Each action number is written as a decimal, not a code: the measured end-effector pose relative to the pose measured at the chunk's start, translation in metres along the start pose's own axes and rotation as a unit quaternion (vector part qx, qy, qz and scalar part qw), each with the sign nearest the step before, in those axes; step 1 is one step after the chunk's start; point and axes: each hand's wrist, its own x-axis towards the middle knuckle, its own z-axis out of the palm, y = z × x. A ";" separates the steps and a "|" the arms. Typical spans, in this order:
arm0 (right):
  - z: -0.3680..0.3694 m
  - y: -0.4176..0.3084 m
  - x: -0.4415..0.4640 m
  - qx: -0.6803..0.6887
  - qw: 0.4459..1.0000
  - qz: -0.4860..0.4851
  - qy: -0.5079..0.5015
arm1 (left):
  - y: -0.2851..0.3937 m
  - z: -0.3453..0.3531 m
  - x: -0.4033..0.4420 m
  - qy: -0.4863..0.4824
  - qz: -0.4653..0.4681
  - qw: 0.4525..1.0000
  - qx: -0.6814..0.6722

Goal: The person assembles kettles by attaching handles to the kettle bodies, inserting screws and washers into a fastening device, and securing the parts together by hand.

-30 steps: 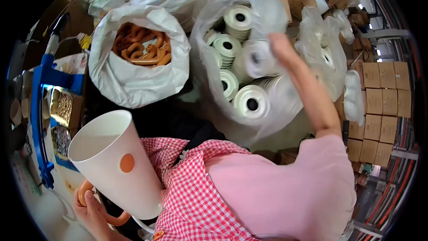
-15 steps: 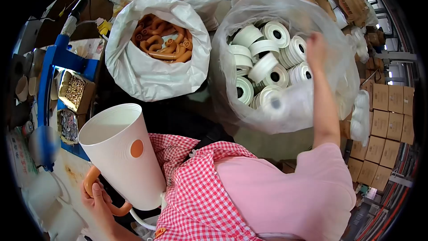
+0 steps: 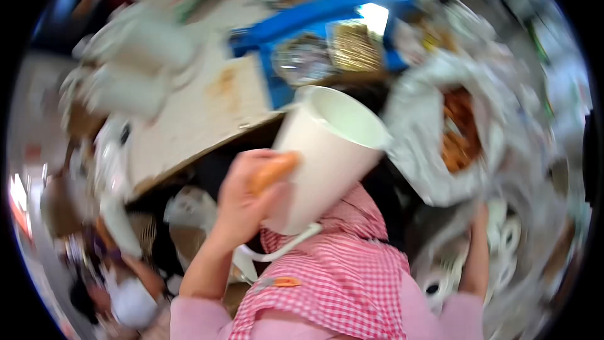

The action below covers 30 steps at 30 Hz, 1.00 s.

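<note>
Just in front of my checked apron is a tall white pitcher [image 3: 333,151], tilted, its wide mouth up and away from me. My left hand [image 3: 248,195] is closed around its orange handle [image 3: 274,173]. A white curved tube-like piece [image 3: 283,249] is low by the pitcher's base. My right hand [image 3: 480,211] is at the far right, over the clear plastic bag [image 3: 434,230] of white round parts [image 3: 506,236]. Motion blur smears its fingers, so whether it grips anything cannot be told.
A white sack [image 3: 412,132] of orange handles stands right of the pitcher. Beyond it, a blue frame [image 3: 321,9] with boxes of small metal parts [image 3: 355,47] sits on the worktable [image 3: 207,88]. More white pitchers [image 3: 132,88] stand at left. Another person [image 3: 129,296] is lower left.
The view has swung left, bringing the worktable into the middle. My left hand and the pitcher now appear more central. My right hand remains by the bag of white parts.
</note>
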 end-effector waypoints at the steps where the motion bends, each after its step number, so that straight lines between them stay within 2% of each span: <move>1: -0.003 0.011 -0.005 -0.216 0.973 -0.057 0.058 | -0.008 -0.006 0.004 -0.023 0.044 0.999 0.004; 2: -0.017 0.018 -0.028 -0.181 0.958 -0.163 0.150 | -0.007 -0.009 0.003 -0.021 0.032 0.999 -0.002; 3: -0.022 0.057 -0.020 -0.199 0.933 -0.172 0.245 | -0.011 -0.011 0.002 -0.022 0.019 1.000 -0.005; 5: -0.087 -0.124 -0.139 -0.247 0.939 0.072 0.230 | -0.020 -0.017 0.004 -0.023 -0.005 1.000 -0.010; 7: -0.110 -0.156 -0.148 -0.317 0.920 0.057 0.224 | -0.022 -0.021 0.000 -0.018 -0.043 0.998 -0.052; 8: -0.118 -0.168 -0.151 -0.399 0.889 0.048 0.220 | -0.024 -0.021 -0.003 -0.012 -0.049 0.996 -0.068; 9: -0.120 -0.176 -0.152 -0.402 0.885 0.046 0.228 | -0.026 -0.020 -0.006 -0.005 -0.054 0.995 -0.083; 10: -0.121 -0.182 -0.150 -0.249 0.900 -0.144 0.328 | -0.028 -0.021 -0.011 0.019 -0.062 0.993 -0.102; 11: -0.117 -0.188 -0.148 -0.081 0.853 -0.327 0.399 | -0.030 -0.023 -0.019 0.042 -0.072 0.989 -0.118; 12: -0.101 -0.203 -0.144 0.162 0.866 -0.331 0.338 | -0.033 -0.026 -0.028 0.048 -0.065 0.989 -0.126; 13: -0.063 -0.218 -0.131 0.286 0.881 -0.318 0.203 | -0.037 -0.028 -0.036 0.053 -0.058 0.988 -0.134; 14: -0.026 -0.233 -0.119 0.426 0.862 -0.265 0.071 | -0.035 -0.029 -0.044 0.097 -0.093 0.977 -0.163; 15: 0.012 -0.248 -0.106 0.530 0.828 -0.183 -0.027 | -0.036 -0.029 -0.048 0.137 -0.125 0.964 -0.192; 16: 0.062 -0.256 -0.083 0.579 0.812 -0.027 -0.071 | -0.043 -0.026 -0.053 0.166 -0.092 0.964 -0.187; 17: 0.108 -0.280 -0.083 0.528 0.838 -0.071 -0.120 | -0.044 -0.027 -0.058 0.167 -0.107 0.956 -0.219; 18: 0.129 -0.300 -0.093 0.386 0.901 -0.195 -0.004 | -0.046 -0.026 -0.060 0.175 -0.106 0.953 -0.225; 19: 0.140 -0.313 -0.108 0.223 0.919 -0.307 0.105 | -0.046 -0.028 -0.063 0.185 -0.108 0.950 -0.228; 21: 0.113 -0.334 -0.130 0.098 0.825 -0.500 0.245 | -0.046 -0.029 -0.061 0.188 -0.105 0.947 -0.238; 22: 0.104 -0.330 -0.137 0.042 0.806 -0.563 0.175 | -0.046 -0.030 -0.061 0.191 -0.109 0.944 -0.244; 23: 0.098 -0.327 -0.150 -0.005 0.786 -0.616 0.058 | -0.045 -0.030 -0.062 0.180 -0.117 0.945 -0.247; 25: 0.095 -0.328 -0.173 -0.056 0.752 -0.657 0.003 | -0.046 -0.028 -0.054 0.173 -0.092 0.954 -0.228; 26: 0.095 -0.327 -0.168 -0.064 0.755 -0.652 0.006 | -0.047 -0.029 -0.053 0.161 -0.103 0.956 -0.222; 29: 0.098 -0.335 -0.128 0.044 0.871 -0.489 -0.023 | -0.053 -0.025 -0.052 0.142 -0.085 0.965 -0.204; 30: 0.083 -0.356 -0.120 0.087 0.879 -0.469 -0.009 | -0.055 -0.029 -0.054 0.103 -0.105 0.975 -0.164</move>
